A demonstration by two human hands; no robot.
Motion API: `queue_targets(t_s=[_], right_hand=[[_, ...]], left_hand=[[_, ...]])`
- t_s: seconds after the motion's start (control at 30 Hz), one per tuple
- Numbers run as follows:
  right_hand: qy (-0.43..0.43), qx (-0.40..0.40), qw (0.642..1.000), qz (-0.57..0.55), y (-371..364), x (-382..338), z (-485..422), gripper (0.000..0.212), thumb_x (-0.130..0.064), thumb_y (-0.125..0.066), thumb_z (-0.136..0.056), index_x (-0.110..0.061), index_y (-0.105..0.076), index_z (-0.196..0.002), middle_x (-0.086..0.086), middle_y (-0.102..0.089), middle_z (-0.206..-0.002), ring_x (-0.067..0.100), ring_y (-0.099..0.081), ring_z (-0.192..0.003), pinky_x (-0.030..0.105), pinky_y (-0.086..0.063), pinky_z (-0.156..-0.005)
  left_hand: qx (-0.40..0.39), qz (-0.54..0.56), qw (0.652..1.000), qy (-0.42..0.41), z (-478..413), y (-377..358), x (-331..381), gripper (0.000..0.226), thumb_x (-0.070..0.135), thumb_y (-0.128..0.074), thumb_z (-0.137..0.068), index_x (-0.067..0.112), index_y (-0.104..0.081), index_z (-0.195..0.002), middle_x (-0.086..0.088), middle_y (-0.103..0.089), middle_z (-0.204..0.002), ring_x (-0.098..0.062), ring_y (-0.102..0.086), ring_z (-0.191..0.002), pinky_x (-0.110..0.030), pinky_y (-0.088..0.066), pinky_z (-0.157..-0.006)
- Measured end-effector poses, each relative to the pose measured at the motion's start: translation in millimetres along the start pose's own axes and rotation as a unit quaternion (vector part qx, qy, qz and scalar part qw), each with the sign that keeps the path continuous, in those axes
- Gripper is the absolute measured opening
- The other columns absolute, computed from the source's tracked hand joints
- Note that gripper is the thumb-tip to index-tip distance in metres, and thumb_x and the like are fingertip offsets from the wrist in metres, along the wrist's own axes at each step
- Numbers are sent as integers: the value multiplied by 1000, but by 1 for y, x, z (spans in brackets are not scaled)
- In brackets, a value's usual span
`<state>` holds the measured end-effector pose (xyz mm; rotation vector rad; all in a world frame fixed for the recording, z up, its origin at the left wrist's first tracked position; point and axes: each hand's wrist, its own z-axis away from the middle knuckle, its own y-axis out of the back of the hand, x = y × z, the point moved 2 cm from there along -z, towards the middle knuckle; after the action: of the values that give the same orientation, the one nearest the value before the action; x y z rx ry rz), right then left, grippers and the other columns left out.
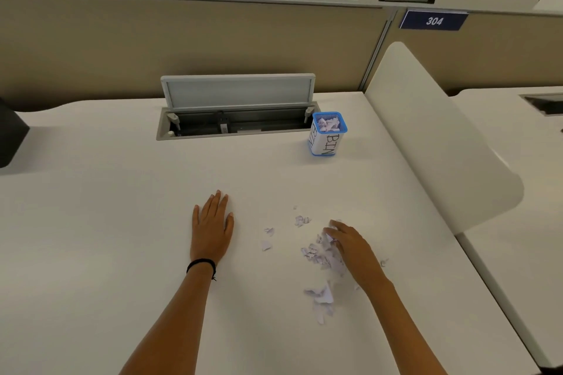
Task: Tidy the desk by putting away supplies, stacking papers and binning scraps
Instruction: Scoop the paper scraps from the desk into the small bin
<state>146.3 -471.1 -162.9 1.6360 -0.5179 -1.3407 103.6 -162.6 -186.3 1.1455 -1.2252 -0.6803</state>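
A bunch of torn paper scraps [316, 254] is gripped under the curled fingers of the right hand [350, 245], bent down onto the main heap on the right half of the desk [122, 222]; the left hand [211, 228] is laid flat and open, palm down, fingers straight, nothing held; a black band [201, 263] is worn on that wrist.

So yeah, the mess is all kept to the right; a few loose bits are scattered between the two hands, one small piece is seen just right of the right wrist, and a smaller clump [320, 297] is spread nearer the front edge, beside the right forearm; print can be made out on some but not read.

The bin [327, 143], a small blue mesh box wrapped in white paper with BIN written on it, is parked upright well beyond the hands, toward the back right, just beside the right end of the recessed cable tray [237, 126]; it's filled about to the rim with crumpled scraps.

The tray's lid [237, 91] is propped open in front of the beige partition [182, 39]; a blue 304 sign [434, 21] is stuck on the next panel; a white divider [426, 131] is stood along the desk's right edge; a black object [12, 137] is cut off at the far left.
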Motion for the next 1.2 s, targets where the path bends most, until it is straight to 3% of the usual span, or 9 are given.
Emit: queue_targets(t_s=[0.17,0.3,0.37,0.5,0.63,0.73,0.87,1.03,1.2], right_hand=[[31,83,994,62,-5,-4,-4,23,0,-56,-85,-7,-66,-104,5,-63,-112,19,-59,-99,19,-44,-75],[-6,124,992,13,2,3,-25,14,2,-58,-83,-2,-69,-90,11,-67,-94,24,-62,-86,30,-51,-71],[-36,139,987,-77,13,6,-40,14,7,-58,-82,1,-69,-89,15,-68,-91,20,-64,-84,24,-49,-74],[-91,161,961,-207,47,5,-82,14,6,-65,-77,5,-70,-90,14,-69,-80,-12,-59,-64,1,-42,-64],[-115,162,942,-272,84,-6,-137,13,-3,-67,-79,5,-69,-89,2,-59,-59,-4,-51,-46,11,-45,-56],[-83,172,953,-234,105,-19,-181,19,-12,-66,-83,3,-68,-94,13,-67,-78,9,-60,-66,21,-49,-63],[-120,142,969,-163,118,-30,-224,35,-19,-58,-89,-4,-56,-120,15,-60,-119,26,-60,-104,4,-39,-52],[-182,12,982,-53,123,-28,-248,43,-26,-60,-87,-6,-52,-123,15,-55,-125,27,-56,-106,26,-44,-84],[-100,81,991,25,107,-44,-265,27,-20,-58,-88,-5,-62,-110,16,-59,-121,30,-58,-104,30,-46,-82]], left_hand=[[0,-1,1000,1,1,1,1,67,43,-6,-86,16,-29,-143,-3,-25,-151,-18,-21,-140,-40,-6,-115],[1,-7,1000,3,1,0,1,65,41,-7,-87,16,-30,-142,-2,-26,-151,-18,-22,-140,-39,-7,-115],[2,-8,1000,4,1,0,1,64,40,-8,-87,16,-30,-142,-2,-27,-151,-18,-24,-139,-40,-8,-115],[4,-11,1000,6,0,-1,1,62,39,-11,-88,16,-31,-141,-3,-29,-150,-19,-25,-138,-41,-10,-115],[3,-22,1000,7,-2,-3,0,60,38,-11,-89,17,-30,-142,-2,-28,-150,-19,-26,-138,-41,-10,-114],[3,-24,1000,7,-2,-4,0,59,38,-12,-90,18,-28,-143,0,-26,-151,-18,-25,-138,-40,-9,-115],[7,-29,1000,1,-1,-3,0,59,38,-11,-90,19,-26,-144,1,-25,-151,-17,-23,-139,-39,-7,-115],[5,-26,1000,-9,4,0,5,58,39,-12,-90,20,-27,-143,2,-24,-151,-15,-23,-139,-38,-6,-115],[11,-23,999,24,4,-6,-6,57,38,-14,-91,20,-28,-143,2,-26,-151,-15,-24,-138,-38,-8,-115]])
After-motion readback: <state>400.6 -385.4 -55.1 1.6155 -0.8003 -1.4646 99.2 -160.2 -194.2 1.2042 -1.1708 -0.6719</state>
